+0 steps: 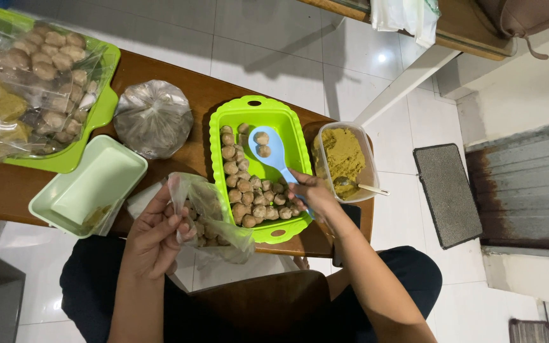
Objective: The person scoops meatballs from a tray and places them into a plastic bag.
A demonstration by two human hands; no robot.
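White floor tiles surround a brown table (160, 70). Left hand (154, 238), fingers pinching, holds open a clear plastic bag (214, 216) partly filled with meatballs. Just right, a green tray (287, 121) holds more; the right hand (312, 194), fingers closed, grips a blue spoon (273, 149) carrying two, its handle slanting toward the bag.

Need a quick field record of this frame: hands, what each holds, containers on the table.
left hand: holds open a clear plastic bag with some meatballs inside
right hand: grips a blue spoon carrying two meatballs
green tray: under the spoon, holds loose meatballs
clear tub: right of tray, yellow-brown powder with a spoon in it
pale green box: left, open
tied bag: behind it, on the wooden table
far left: second green tray with bagged meatballs
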